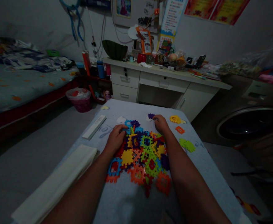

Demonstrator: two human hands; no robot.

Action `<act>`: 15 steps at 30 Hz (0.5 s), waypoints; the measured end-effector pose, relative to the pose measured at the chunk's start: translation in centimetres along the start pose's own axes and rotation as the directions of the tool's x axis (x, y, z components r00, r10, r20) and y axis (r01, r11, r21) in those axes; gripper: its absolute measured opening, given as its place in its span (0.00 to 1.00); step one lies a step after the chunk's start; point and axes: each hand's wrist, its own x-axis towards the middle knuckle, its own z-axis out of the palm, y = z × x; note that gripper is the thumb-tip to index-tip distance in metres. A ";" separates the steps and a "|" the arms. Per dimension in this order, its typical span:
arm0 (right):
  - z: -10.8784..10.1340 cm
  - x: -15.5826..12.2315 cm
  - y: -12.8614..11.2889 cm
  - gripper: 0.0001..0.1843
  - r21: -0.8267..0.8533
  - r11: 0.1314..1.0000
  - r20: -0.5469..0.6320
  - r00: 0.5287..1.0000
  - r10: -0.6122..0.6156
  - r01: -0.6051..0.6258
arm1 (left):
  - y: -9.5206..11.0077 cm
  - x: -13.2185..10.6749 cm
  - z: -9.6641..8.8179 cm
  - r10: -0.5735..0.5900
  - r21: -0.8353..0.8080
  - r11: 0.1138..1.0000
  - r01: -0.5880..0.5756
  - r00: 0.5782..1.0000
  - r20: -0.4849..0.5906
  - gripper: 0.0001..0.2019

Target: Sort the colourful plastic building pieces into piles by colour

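Observation:
A pile of colourful interlocking plastic tiles (143, 155) lies on a grey cloth-covered table (127, 199). My left hand (115, 138) rests on the pile's far left edge, fingers curled over a blue tile. My right hand (161, 123) sits at the pile's far right, fingers bent down next to a purple tile (151, 116). Loose tiles lie apart: a yellow one (175, 119), an orange one (179, 129) and a green one (187, 144).
A white flat box (94, 127) and a folded pale sheet (57, 183) lie on the table's left side. Beyond stand a cluttered white desk (164, 81), a bed (15, 87) at left, a pink bin (79, 99) and a washing machine (250, 121) at right.

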 end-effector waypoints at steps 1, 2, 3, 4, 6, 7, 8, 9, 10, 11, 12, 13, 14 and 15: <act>0.0 0.0 0.1 0.19 -0.016 1.000 0.014 1.000 -0.013 0.014 | 0.0 0.0 0.0 0.001 0.001 1.000 -0.001 1.000 0.000 0.14; 0.0 0.0 0.2 0.19 -0.032 0.999 0.033 0.999 -0.022 0.023 | 0.0 0.0 0.0 0.003 0.003 1.000 -0.003 1.000 0.001 0.14; 0.0 -0.1 0.2 0.19 -0.049 0.998 0.055 0.998 -0.023 0.025 | 0.0 0.0 -0.1 0.006 0.007 1.000 -0.006 1.000 0.003 0.14; 0.0 -0.1 0.3 0.19 -0.067 0.998 0.078 0.997 -0.016 0.021 | 0.0 0.0 -0.1 0.010 0.012 1.000 -0.010 1.000 0.002 0.14; -0.2 -0.1 0.1 0.19 -0.095 0.995 0.116 0.993 0.006 0.006 | 0.0 0.0 0.0 0.021 0.035 0.999 -0.021 1.000 -0.007 0.14; -0.4 0.0 -0.1 0.19 -0.100 0.995 0.130 0.992 0.006 0.007 | -0.1 0.0 0.0 0.026 0.053 0.998 -0.025 1.000 -0.015 0.14; -0.7 0.0 -0.5 0.18 -0.094 0.995 0.139 0.990 -0.009 0.022 | -0.1 0.0 0.1 0.031 0.078 0.997 -0.029 0.999 -0.022 0.14; -0.9 0.1 -1.0 0.18 -0.074 0.996 0.150 0.988 -0.043 0.055 | -0.2 0.1 0.1 0.038 0.109 0.993 -0.035 0.999 -0.026 0.14; -1.1 0.2 -1.6 0.17 -0.039 0.993 0.166 0.981 -0.100 0.107 | -0.3 0.1 0.2 0.047 0.144 0.989 -0.043 0.999 -0.024 0.15; -1.2 0.2 -2.4 0.17 0.010 0.985 0.188 0.967 -0.171 0.172 | -0.3 0.1 0.3 0.060 0.178 0.982 -0.056 0.998 -0.016 0.16; -1.1 0.2 -3.1 0.17 0.068 0.969 0.215 0.945 -0.246 0.237 | -0.4 0.1 0.3 0.074 0.211 0.975 -0.072 0.997 -0.003 0.16; -0.9 0.2 -3.9 0.18 0.124 0.948 0.244 0.917 -0.315 0.293 | -0.4 0.1 0.3 0.088 0.240 0.967 -0.089 0.996 0.014 0.17; -0.6 0.1 -4.7 0.19 0.170 0.927 0.271 0.889 -0.369 0.333 | -0.4 0.1 0.3 0.101 0.264 0.959 -0.106 0.994 0.033 0.18; -0.1 0.0 -5.3 0.21 0.200 0.912 0.295 0.865 -0.405 0.359 | -0.4 0.1 0.3 0.108 0.283 0.952 -0.118 0.993 0.052 0.18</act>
